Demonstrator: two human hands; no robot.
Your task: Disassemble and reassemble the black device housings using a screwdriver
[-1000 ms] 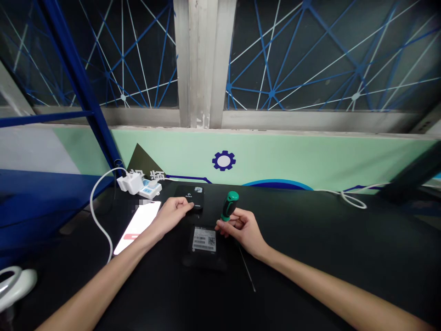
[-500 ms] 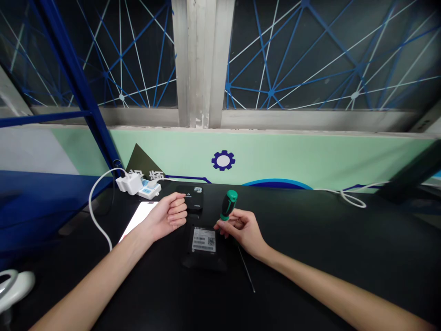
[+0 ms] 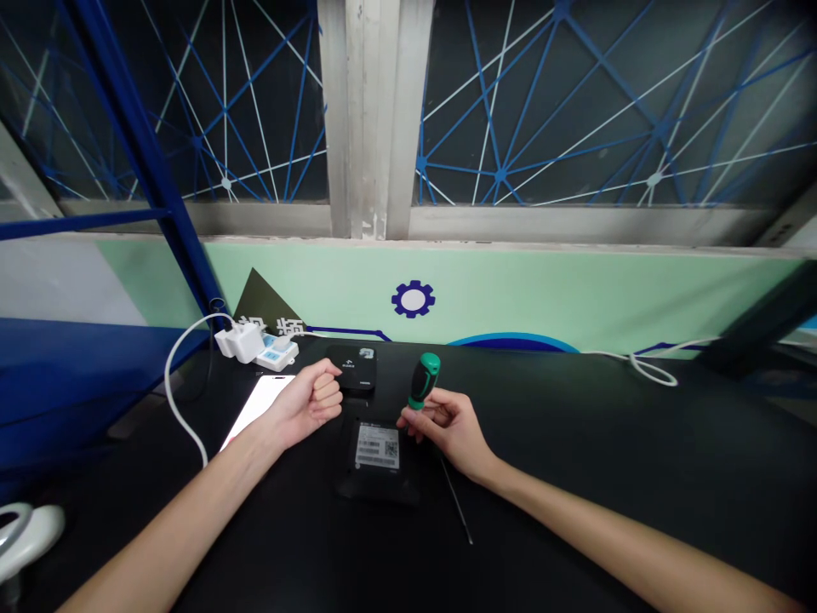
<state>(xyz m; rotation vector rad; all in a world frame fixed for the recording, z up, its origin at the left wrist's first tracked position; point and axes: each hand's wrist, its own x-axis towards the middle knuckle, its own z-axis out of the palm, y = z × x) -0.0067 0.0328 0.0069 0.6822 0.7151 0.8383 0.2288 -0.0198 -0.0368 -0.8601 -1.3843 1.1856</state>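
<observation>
My right hand [image 3: 456, 430] pinches a green-and-black screwdriver [image 3: 425, 380] just below its handle, which points up. The fingers hide its tip, near the upper right corner of a flat black box [image 3: 378, 485]. That box lies on the table, with a white printed label [image 3: 377, 446] facing up. My left hand [image 3: 314, 398] is curled into a loose fist by the box's upper left side; its palm side is hidden. Below my right hand, a thin dark rod [image 3: 457, 502] slants across the tabletop.
Behind my left hand lies a second black piece with white print [image 3: 357, 370]. A phone with a bright screen [image 3: 259, 407] is partly under my left forearm. A white power strip with plugs [image 3: 255, 343] stands at the back left, its white cable [image 3: 171, 375] curving forward.
My left hand has shifted slightly left and its fingers have curled a little tighter. My right hand and the screwdriver are almost unmoved.
</observation>
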